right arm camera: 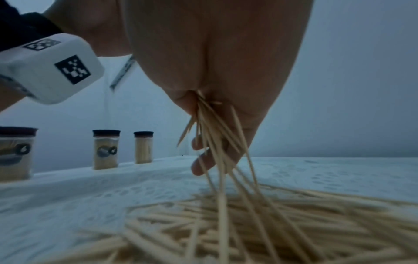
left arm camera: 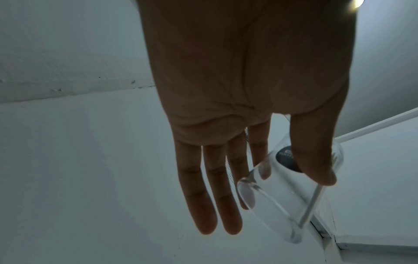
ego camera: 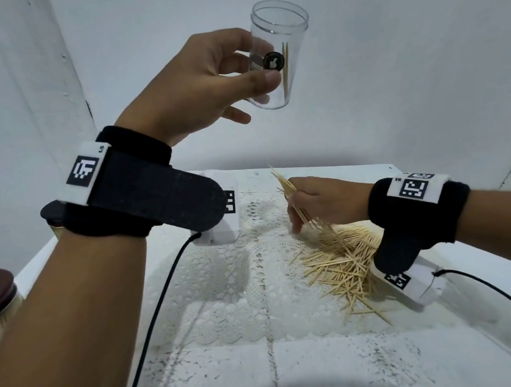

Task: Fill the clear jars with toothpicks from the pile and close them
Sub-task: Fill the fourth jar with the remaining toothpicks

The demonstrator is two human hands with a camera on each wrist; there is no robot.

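Our left hand pinches the open clear jar aloft; our right hand clutches a toothpick bundle above the pile.

No legible text anywhere. Clear jar has a round dark sticker with a pale icon, lettering too blurred to read. Wrist bands and camera housing carry only black-and-white fiducial markers, no words.
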